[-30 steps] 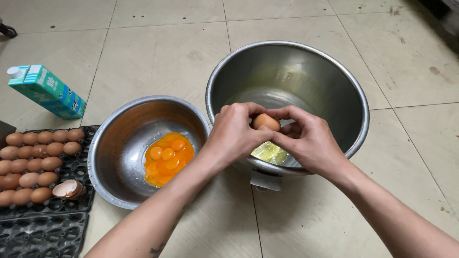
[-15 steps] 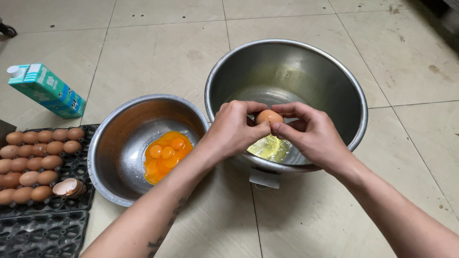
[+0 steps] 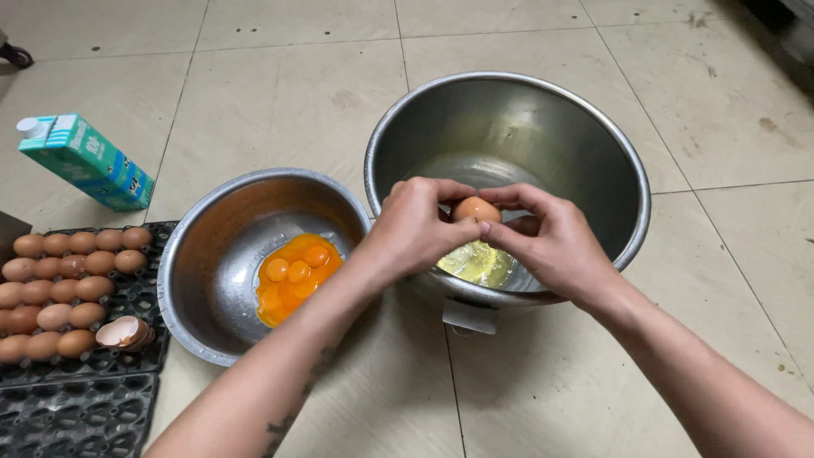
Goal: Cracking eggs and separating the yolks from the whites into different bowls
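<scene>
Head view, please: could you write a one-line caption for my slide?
Both hands, left hand and right hand, hold a brown egg over the large steel bowl, egg white dripping in.

Looks like a working kitchen's tiled floor (image 3: 280,102), judging by large steel bowls (image 3: 509,127), separated yolks (image 3: 297,276), dark trays of brown eggs (image 3: 72,280) and a teal carton (image 3: 89,163) nearby.

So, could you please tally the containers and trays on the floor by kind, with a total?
Steel bowls: 2, the large bowl under both hands and the small bowl with yolks.
Egg trays: 2, the filled tray and the empty tray.
Cartons: 1, the teal carton.
Total: 5
</scene>
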